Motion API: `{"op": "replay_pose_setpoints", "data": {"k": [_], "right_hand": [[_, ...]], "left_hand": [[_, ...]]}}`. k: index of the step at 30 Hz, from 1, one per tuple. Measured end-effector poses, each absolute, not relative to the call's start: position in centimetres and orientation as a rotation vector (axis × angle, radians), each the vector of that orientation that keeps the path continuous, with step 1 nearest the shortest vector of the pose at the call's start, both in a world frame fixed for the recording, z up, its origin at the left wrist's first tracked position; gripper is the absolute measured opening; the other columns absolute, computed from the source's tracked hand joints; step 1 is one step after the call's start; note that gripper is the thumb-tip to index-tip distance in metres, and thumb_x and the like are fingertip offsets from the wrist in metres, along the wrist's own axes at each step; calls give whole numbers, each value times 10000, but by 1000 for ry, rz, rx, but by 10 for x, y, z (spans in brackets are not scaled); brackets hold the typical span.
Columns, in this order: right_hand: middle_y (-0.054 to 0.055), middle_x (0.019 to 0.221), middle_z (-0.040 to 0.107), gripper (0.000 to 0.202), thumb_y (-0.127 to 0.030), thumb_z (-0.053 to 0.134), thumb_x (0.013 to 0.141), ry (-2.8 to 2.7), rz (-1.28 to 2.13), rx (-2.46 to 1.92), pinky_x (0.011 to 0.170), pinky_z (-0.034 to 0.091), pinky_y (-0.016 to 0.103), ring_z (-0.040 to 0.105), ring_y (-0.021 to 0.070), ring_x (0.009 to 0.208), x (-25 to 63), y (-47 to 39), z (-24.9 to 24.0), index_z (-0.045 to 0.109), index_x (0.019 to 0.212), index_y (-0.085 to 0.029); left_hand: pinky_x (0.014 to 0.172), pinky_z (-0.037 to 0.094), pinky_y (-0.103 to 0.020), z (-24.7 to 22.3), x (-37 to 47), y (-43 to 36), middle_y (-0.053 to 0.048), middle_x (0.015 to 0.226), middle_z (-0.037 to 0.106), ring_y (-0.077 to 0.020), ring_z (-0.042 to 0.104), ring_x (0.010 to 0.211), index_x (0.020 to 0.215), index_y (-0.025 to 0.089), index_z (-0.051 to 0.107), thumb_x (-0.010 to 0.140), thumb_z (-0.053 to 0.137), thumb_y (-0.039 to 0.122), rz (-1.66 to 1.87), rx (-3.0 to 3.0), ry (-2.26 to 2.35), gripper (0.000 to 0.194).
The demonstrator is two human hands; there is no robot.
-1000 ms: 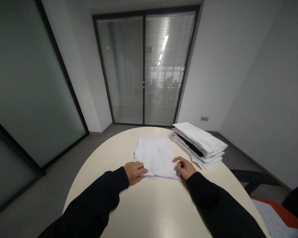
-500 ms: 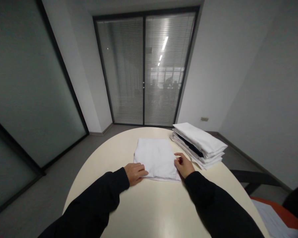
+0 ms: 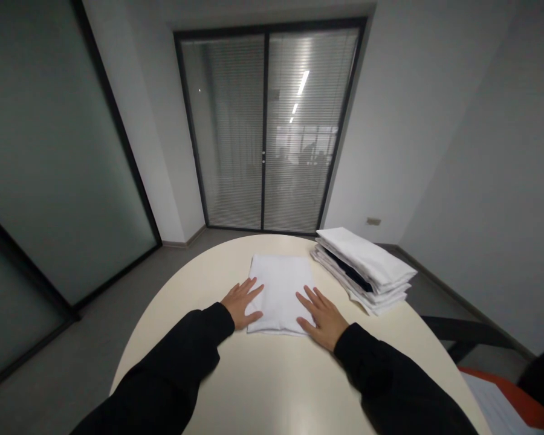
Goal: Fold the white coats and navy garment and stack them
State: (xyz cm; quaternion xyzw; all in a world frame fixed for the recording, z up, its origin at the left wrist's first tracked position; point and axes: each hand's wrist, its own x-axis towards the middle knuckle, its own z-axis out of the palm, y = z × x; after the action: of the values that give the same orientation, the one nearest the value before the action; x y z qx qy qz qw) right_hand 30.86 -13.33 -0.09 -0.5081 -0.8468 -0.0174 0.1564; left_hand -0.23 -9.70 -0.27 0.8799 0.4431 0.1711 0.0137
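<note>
Pale walls [image 3: 417,121] enclose the room, with a dark-framed frosted glass panel [image 3: 58,133] along the left side. A double glass door [image 3: 236,133], fitted with blinds, stands beyond the far edge of the counter. The counter [image 3: 263,386], cream-coloured and round, extends from its curved far edge to the lower border of the view. Two black sleeves, the left sleeve [image 3: 167,368] and the right sleeve [image 3: 399,380], reach inward over its near part. A stack of folded cloths [image 3: 372,260], mostly white with one dark layer, sits at the counter's far right edge, its top slanting. The folded white cloth [image 3: 281,290] lies flat between the counter's middle and its far edge, near the stack. Both hands are spread flat, fingers apart and extended: the left hand [image 3: 242,305] overlaps the cloth's left edge, the right hand [image 3: 324,317] its right edge near the closer corner. A small wall plate [image 3: 373,221] is visible low on the wall, beyond the stack.
</note>
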Motion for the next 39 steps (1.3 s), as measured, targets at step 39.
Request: {"op": "replay_pose_setpoints", "data": {"k": [39], "right_hand": [[52,1537,320,503,-342,452,948,-2756,26,-966,1133,246,549,264,285,1420,288,-147,34,375,1445,-331]], "left_hand": [[634,396,-303,34,6,-128,-13,722,604,-177,538,710,792,206,559,893,492,394,509,2981,902,223]]}}
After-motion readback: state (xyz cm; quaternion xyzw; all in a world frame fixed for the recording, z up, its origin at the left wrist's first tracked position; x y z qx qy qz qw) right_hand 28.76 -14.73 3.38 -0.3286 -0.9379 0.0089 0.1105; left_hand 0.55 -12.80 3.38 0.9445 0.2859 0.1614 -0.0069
